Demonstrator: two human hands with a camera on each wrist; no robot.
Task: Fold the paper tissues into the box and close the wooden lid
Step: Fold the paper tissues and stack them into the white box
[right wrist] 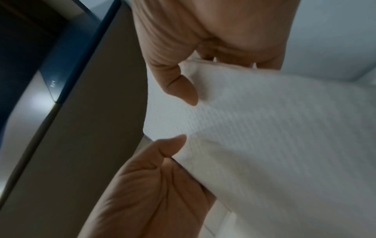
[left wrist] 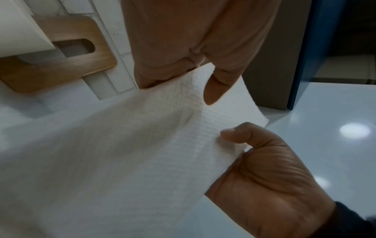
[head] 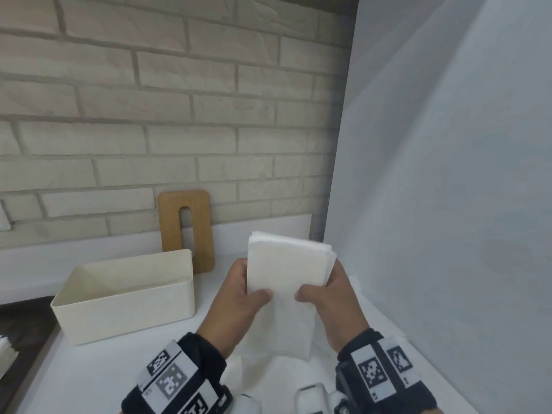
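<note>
Both hands hold a folded stack of white paper tissues (head: 286,273) upright above the counter. My left hand (head: 254,291) grips its left edge, thumb on the front; my right hand (head: 319,291) grips the right edge the same way. In the left wrist view the left thumb (left wrist: 213,90) presses on the embossed tissues (left wrist: 142,145). In the right wrist view the right thumb (right wrist: 183,87) lies on the tissues (right wrist: 264,128). The cream box (head: 125,297) stands open and empty to the left. The wooden lid (head: 186,231), with a slot, leans on the brick wall behind it.
A white panel (head: 448,204) closes off the right side close to my right hand. The brick wall (head: 149,115) runs along the back. More white sheets (head: 268,372) lie on the white counter (head: 89,369) under my hands. A dark surface (head: 24,324) borders the counter's left.
</note>
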